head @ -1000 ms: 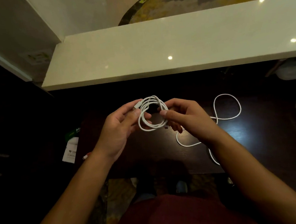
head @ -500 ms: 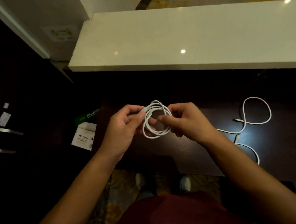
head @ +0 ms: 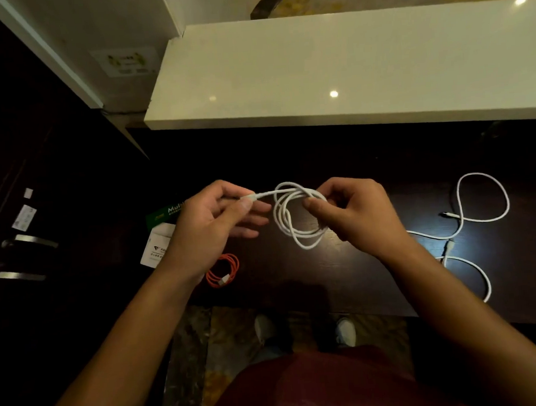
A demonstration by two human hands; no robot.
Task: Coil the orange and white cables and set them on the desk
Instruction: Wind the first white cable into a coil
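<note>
The white cable (head: 296, 220) hangs coiled in several loops above the dark desk (head: 344, 270), held between both hands. We see the right hand (head: 359, 215) pinching the coil's upper right side between thumb and fingers, while the left hand (head: 210, 219) pinches the cable's plug end, which runs straight out from the top of the coil — its other fingers are loosely spread. The orange cable (head: 222, 271) lies already coiled on the desk just beside the left wrist. A second white cable (head: 483, 216) sprawls uncoiled on the desk to the right — well apart from the hands. A white card (head: 157, 250) and a green packet (head: 162, 214) lie partly behind the left hand.
</note>
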